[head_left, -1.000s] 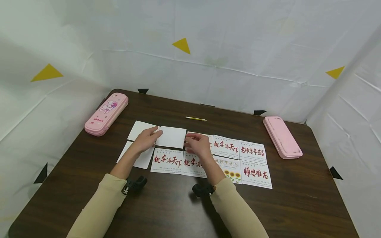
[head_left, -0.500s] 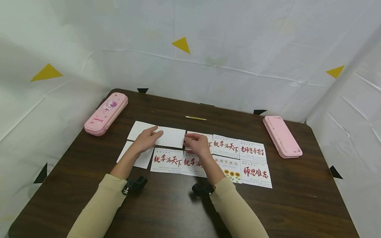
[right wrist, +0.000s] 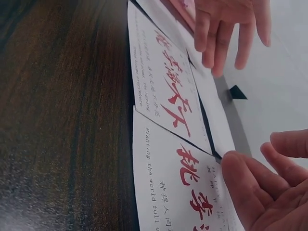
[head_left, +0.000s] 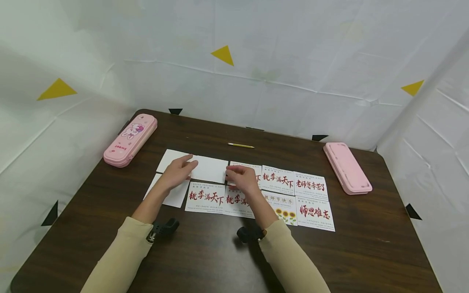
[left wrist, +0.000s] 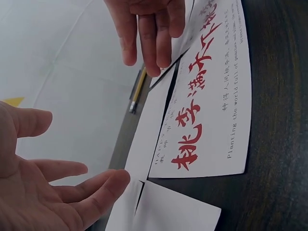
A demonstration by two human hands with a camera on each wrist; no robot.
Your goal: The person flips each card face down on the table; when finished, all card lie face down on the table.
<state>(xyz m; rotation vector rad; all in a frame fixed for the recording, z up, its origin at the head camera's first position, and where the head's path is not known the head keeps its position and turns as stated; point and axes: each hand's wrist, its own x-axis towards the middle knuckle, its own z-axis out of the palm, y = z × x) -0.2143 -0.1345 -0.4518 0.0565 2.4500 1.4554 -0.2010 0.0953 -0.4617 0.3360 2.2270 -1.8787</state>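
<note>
A blank white card (head_left: 209,169) lies in the back row between my two hands. My left hand (head_left: 178,171) is over the left end of it and the neighbouring blank card (head_left: 169,159), fingers loosely extended. At the right edge of the middle blank card are the fingertips of my right hand (head_left: 242,178), thumb and fingers apart. Below it in the front row lies a card with red characters (head_left: 205,197), beside another blank card (head_left: 176,195). My right hand and forearm partly cover two printed cards. Both wrist views show relaxed fingers with nothing between them.
Further right, several printed cards (head_left: 277,180) continue the two rows, one with sunflowers (head_left: 286,215). A yellow pencil (head_left: 240,145) lies behind them. Pink pencil cases stand at the left (head_left: 130,140) and right (head_left: 347,169) of the dark table (head_left: 205,260).
The middle blank card has shifted slightly left, closing toward its blank neighbour. My left hand has drawn back a little to the left; the right hand has followed the card's edge slightly.
</note>
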